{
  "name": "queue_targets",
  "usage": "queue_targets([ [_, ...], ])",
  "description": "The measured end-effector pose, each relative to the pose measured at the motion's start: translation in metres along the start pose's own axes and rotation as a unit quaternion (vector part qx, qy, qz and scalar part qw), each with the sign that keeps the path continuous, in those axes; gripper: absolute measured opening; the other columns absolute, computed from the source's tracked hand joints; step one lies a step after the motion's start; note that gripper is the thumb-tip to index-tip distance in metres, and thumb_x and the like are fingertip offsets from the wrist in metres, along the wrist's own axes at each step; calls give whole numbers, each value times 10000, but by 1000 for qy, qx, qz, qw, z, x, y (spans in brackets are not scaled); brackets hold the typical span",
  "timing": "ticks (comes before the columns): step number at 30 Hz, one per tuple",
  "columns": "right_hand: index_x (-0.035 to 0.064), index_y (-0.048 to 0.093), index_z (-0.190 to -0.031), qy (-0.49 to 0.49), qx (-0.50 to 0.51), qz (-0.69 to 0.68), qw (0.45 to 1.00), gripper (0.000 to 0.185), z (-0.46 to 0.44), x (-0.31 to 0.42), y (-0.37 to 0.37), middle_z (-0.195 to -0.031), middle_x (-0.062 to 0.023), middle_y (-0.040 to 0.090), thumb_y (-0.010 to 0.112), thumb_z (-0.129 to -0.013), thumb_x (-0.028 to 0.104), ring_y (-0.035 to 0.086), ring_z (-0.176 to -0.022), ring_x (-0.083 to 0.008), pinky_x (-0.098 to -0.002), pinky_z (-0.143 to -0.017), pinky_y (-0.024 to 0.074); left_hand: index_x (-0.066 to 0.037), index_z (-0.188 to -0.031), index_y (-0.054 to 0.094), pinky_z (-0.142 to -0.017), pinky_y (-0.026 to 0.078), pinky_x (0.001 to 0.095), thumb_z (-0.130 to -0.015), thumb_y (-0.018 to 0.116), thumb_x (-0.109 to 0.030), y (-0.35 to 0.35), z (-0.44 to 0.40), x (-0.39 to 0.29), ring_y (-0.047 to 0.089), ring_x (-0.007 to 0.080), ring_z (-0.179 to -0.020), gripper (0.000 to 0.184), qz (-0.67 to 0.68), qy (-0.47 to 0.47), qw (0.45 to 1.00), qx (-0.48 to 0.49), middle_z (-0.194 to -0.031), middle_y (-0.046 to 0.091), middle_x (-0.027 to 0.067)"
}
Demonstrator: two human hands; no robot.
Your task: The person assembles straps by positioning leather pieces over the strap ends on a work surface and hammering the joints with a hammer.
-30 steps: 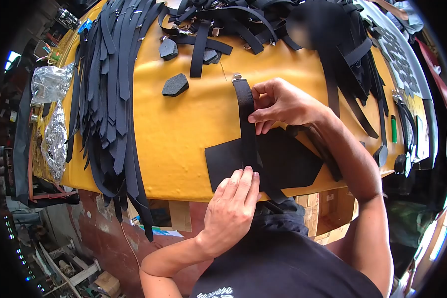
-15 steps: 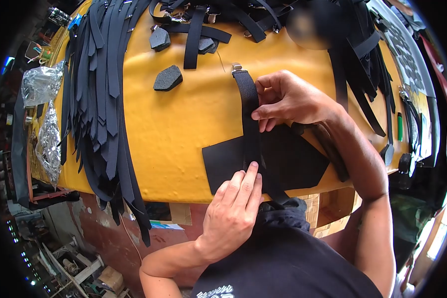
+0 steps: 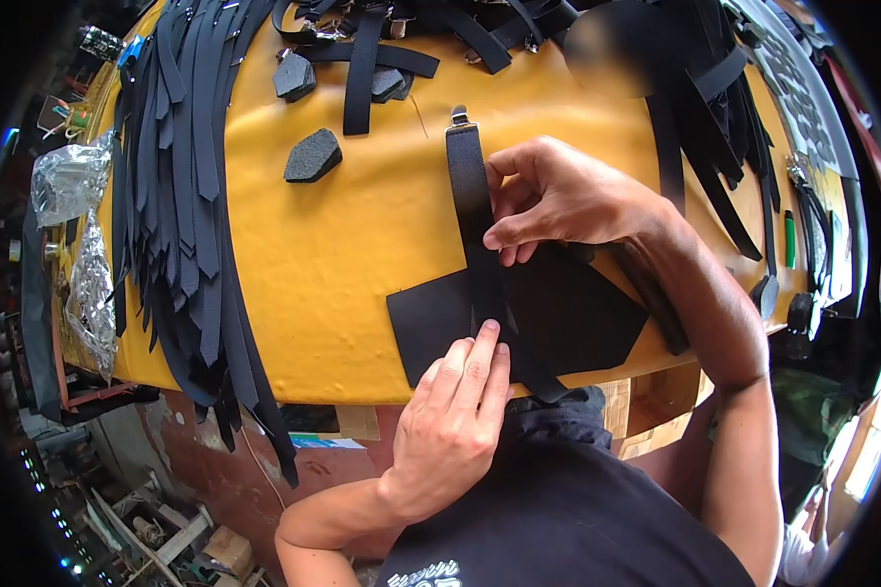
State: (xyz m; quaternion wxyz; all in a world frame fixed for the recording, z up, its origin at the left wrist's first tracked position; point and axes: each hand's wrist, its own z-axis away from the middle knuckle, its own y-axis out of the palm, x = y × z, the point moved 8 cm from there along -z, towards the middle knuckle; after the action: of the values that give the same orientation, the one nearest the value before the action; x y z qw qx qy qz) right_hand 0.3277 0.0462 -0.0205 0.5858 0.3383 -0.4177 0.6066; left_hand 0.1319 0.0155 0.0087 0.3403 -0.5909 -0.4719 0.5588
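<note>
A black elastic strap (image 3: 468,181) with a metal clip (image 3: 461,119) at its far end lies lengthwise in front of me. Its near part crosses a black pointed flat piece (image 3: 582,318) and reaches the table's near edge. My left hand (image 3: 452,401) rests with fingers stretched out, the tips pressing on the strap over the flat piece. At the strap's right edge, midway along, my right hand (image 3: 573,201) has thumb and fingers curled in a pinch on it. The folded fingers partly hide the contact.
On the yellow-covered table (image 3: 323,284), many black straps (image 3: 191,186) hang over the left side. Dark grey blocks (image 3: 313,155) sit at the back left, near more clipped straps (image 3: 362,78). To the right are hanging straps (image 3: 729,186) and a green marker (image 3: 790,238). Crinkled plastic (image 3: 73,181) lies far left.
The strap's clip end has shifted slightly left and lies straighter, and my right hand has moved a little left with it. My left hand stays pressed on the strap.
</note>
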Motion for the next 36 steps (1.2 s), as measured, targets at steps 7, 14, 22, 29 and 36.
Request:
queue_targets([
  [7,-45,595,-875,-1,-7,-13,1000,181,0,-1,2,-810,-139,731,754,-910,34,752,-741,-183,-280,-662,620,67,-1226,669,-1000,490,417,-848,736,-70,0,2,-1,595,327,-1195,408,3,-1,1000,8,-1340,598,184],
  [14,-51,606,-891,3,-11,-6,1000,157,1,-1,2,-801,-140,728,743,-910,23,757,-738,-187,-278,-658,625,54,-1257,661,-1010,480,424,-855,734,-79,0,3,-2,587,314,-1217,430,-9,0,1000,15,-1327,599,170],
  [22,-50,597,-863,0,-10,11,1000,157,0,-2,1,-800,-136,724,732,-907,15,760,-745,-183,-273,-655,625,61,-1250,661,-1007,479,418,-851,739,-82,0,2,-1,586,322,-1214,431,0,-6,1000,9,-1366,592,181],
  [29,-43,576,-837,-9,-5,14,1000,179,0,0,2,-799,-139,724,731,-908,14,762,-755,-188,-274,-660,625,74,-1243,658,-1011,476,415,-848,740,-80,0,1,-1,584,327,-1214,432,0,-5,1000,13,-1408,580,195],
  [36,-44,567,-834,-1,-2,18,1000,187,2,2,2,-802,-148,732,726,-913,15,761,-758,-191,-282,-663,621,70,-1224,669,-984,472,414,-852,734,-92,-1,1,-2,580,305,-1212,411,-14,2,1000,15,-1374,604,163],
])
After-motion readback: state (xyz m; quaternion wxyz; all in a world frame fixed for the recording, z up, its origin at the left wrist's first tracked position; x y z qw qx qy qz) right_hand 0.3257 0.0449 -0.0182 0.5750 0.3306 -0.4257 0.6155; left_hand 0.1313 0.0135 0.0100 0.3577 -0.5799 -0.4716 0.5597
